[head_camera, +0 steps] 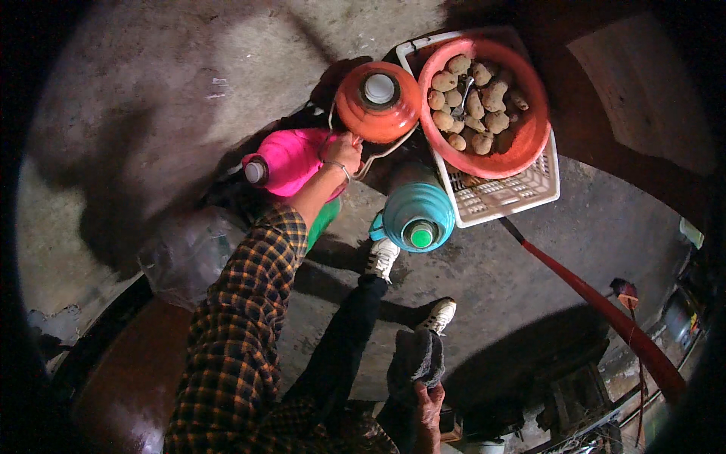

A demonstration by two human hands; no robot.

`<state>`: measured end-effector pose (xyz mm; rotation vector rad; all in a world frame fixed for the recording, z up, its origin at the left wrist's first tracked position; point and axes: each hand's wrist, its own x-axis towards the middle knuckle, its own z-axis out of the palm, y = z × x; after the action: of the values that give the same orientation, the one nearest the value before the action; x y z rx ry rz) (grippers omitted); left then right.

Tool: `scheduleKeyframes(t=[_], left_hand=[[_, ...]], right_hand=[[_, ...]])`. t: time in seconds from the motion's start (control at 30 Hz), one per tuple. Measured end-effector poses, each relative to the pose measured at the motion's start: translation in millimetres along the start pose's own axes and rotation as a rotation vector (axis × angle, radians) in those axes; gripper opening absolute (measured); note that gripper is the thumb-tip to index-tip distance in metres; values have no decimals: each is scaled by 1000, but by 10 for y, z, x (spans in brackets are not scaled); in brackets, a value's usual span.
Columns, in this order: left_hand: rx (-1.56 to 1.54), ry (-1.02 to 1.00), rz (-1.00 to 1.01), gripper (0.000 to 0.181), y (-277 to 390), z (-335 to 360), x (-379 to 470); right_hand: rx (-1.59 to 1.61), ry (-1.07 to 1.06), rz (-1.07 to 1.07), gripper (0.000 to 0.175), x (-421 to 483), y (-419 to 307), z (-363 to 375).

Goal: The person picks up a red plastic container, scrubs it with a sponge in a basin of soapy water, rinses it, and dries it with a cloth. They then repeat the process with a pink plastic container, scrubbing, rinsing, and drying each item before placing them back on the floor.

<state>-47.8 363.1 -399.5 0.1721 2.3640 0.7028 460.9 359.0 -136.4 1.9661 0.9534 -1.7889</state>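
My left hand [343,152] reaches out to the orange-red thermos flask [363,122] and closes round its side handle. That flask has a white cap and a loose wire bail. Just left of the hand is a bright pink thermos flask [292,159], its white cap pointing left and partly hidden by my forearm. A turquoise thermos flask [418,210] with a green cap stands in front of my shoe. Low in the picture, my right hand [430,400] grips a folded grey cloth [426,357], held over my leg.
A red plastic basin [540,133] of potatoes, with a metal utensil [467,93] among them, rests on a white plastic crate [507,207]. A clear plastic bag [187,255] lies left of my arm. A red pole [590,289] slants across the right side of the concrete floor [601,204].
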Motion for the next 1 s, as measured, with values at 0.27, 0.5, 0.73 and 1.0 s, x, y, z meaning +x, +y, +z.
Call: scheduleKeyframes(t=[0.27, 0.5, 0.73, 1.0], left_hand=[[10, -29, 88, 20, -258, 99, -11], [-176, -67, 94, 18, -151, -29, -160], [195, -113, 256, 16, -77, -404, -79], [550, -269, 246, 26, 160, -928, 382]], right_hand=[[20, -68, 6, 52, -88, -312, 243], [-5, -76, -24, 52, -78, -430, 164], [-158, -10, -29, 53, 15, -144, 55], [-134, 52, 21, 54, 29, -67, 123]])
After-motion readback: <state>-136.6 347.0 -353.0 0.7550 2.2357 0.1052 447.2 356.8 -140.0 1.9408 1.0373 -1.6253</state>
